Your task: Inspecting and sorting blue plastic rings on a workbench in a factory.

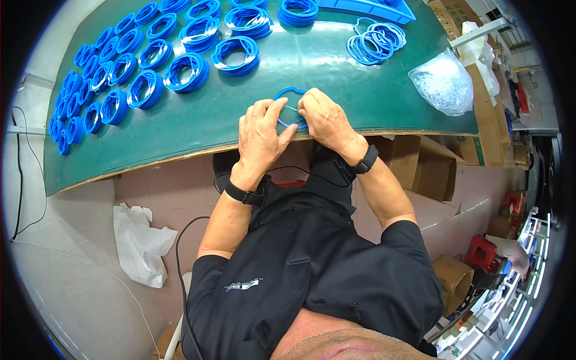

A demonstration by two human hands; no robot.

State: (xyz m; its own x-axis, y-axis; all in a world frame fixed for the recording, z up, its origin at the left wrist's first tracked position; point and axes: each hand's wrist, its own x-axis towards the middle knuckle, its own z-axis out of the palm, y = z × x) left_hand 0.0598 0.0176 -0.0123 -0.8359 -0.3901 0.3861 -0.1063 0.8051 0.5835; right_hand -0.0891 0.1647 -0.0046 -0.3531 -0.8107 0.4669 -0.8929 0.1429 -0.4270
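Close to the table's front edge, my two hands hold a thin blue ring, which looks like a loop of cord or tubing. My left hand is closed on its left side, with the thumb and index finger at the loop. On the opposite side my right hand pinches it with bent fingers. A thin pale strip or strand runs between the fingertips; what it is I cannot make out. My fingers cover parts of the ring.
Rows of blue coil bundles fill the left and back of the green table. Loose blue rings lie at the back right, before a blue tray. A clear plastic bag sits at the right; cardboard boxes stand below.
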